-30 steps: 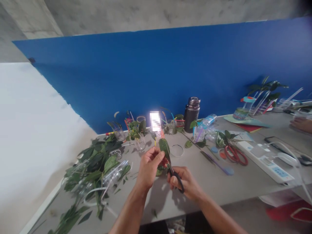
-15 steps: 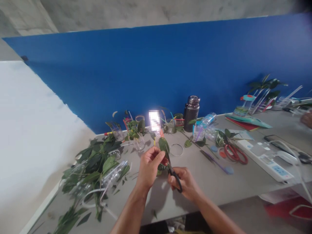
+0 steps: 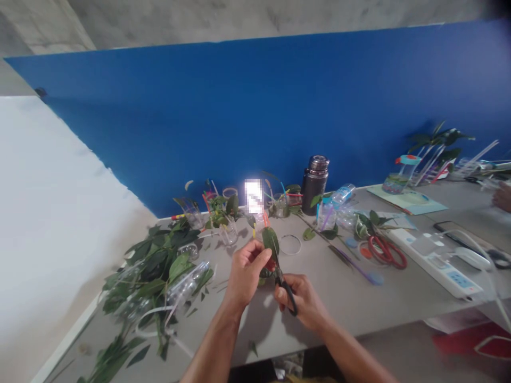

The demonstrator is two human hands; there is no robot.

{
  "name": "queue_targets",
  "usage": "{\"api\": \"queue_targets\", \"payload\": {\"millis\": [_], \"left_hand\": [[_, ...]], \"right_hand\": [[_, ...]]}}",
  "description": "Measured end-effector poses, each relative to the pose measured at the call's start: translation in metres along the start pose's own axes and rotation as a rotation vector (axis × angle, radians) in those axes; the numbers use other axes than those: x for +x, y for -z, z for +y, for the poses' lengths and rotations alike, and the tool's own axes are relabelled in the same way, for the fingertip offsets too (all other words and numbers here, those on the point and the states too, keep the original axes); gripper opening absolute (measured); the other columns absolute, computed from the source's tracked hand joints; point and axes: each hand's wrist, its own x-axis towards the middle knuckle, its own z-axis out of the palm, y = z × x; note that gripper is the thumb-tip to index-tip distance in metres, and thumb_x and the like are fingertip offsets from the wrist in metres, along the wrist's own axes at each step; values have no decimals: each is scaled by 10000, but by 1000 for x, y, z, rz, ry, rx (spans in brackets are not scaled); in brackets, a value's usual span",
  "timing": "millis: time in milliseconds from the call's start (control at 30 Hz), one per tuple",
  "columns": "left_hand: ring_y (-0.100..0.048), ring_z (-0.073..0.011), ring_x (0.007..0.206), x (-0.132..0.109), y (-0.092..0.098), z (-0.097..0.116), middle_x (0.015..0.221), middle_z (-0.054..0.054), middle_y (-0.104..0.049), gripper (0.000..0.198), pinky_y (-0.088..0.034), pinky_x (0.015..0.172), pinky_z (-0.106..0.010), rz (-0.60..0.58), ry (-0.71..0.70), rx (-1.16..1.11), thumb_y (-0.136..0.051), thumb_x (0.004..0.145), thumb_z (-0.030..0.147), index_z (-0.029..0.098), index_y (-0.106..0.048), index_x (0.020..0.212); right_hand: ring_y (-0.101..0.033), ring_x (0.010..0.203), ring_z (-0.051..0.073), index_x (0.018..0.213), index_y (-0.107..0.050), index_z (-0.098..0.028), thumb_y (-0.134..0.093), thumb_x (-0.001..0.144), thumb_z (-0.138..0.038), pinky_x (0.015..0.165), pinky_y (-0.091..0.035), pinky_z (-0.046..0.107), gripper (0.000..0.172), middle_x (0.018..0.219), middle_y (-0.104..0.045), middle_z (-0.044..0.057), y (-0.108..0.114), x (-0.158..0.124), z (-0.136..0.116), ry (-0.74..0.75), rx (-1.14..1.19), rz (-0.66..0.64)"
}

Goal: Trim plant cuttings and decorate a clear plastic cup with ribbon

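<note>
Between the thumb and fingers of my left hand [image 3: 249, 268] a green leaf [image 3: 270, 240] is pinched, its broad end pointing up. My right hand [image 3: 299, 300] grips the black handles of a pair of scissors [image 3: 286, 294], whose blades point up along the leaf's right edge. How far the blades are parted is hard to make out. Below my left fingers more green leaf shows, partly hidden. A clear ring [image 3: 290, 244] lies on the table just right of the held leaf.
A pile of leaves [image 3: 154, 260] with clear plastic pieces covers the left side. Cups with leaves and straws [image 3: 228, 233] line the wall beside a dark flask [image 3: 315, 186]. Red-handled scissors [image 3: 386, 251] and a white power strip [image 3: 435, 266] lie right. Another person's hand [image 3: 502, 196] shows far right.
The leaf and scissors stay almost in place in my hands. At the right, the coloured sheets by the lidded jar now lie differently, with a pale green sheet showing and no red one.
</note>
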Motion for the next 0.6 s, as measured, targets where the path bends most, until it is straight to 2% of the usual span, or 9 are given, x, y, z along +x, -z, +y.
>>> {"api": "queue_targets", "payload": {"millis": [333, 467, 600], "left_hand": [[-609, -131, 586, -1, 2, -3, 605, 8, -646, 268, -477, 618, -234, -3, 16, 20, -728, 805, 384, 181, -596, 690], [-609, -127, 593, 1, 2, -9, 624, 19, -640, 269, -492, 621, -236, -5, 24, -35, -739, 808, 396, 179, -603, 730], [-605, -125, 598, 4, 3, -16, 676, 15, -642, 285, -522, 619, -253, -4, 8, -119, -733, 832, 430, 174, -619, 775]], "right_hand": [[-394, 490, 103, 546, -518, -192, -651, 742, -842, 486, -289, 251, 692, 489, -469, -12, -3, 0, 1, 14, -49, 13], [-427, 509, 106, 587, -550, -179, -638, 738, -868, 503, -309, 247, 711, 526, -526, 5, -2, 0, 0, 0, -31, -4], [-487, 575, 126, 737, -649, -155, -574, 752, -912, 543, -346, 248, 762, 639, -625, 41, 6, -5, -7, 27, 13, -135]]}}
